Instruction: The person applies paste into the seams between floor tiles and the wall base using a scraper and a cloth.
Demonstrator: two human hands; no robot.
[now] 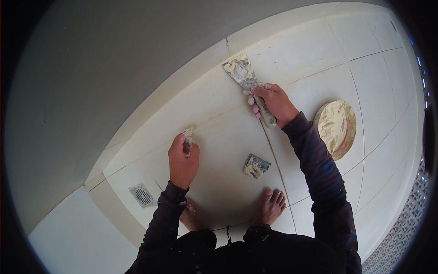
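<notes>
My right hand (pixel 273 102) grips a putty knife (pixel 246 73) by its handle; its broad blade, smeared with cream paste, points up toward the wall base. My left hand (pixel 182 162) is closed on a small pale, paste-smeared piece (pixel 190 133), too unclear to name, over the tiles to the left. Between my hands, nearer my feet, a small dark square blade (pixel 257 165) with paste on it lies on the floor. Right of my right forearm stands a round container (pixel 337 128) of cream paste.
I stand barefoot (pixel 271 205) on white floor tiles (pixel 374 77) with dark joints. A grey wall (pixel 91 82) curves across the upper left. A square metal drain (pixel 142 195) sits at lower left, near a pale ledge (pixel 77 228). A perforated screen (pixel 406 214) runs along the right.
</notes>
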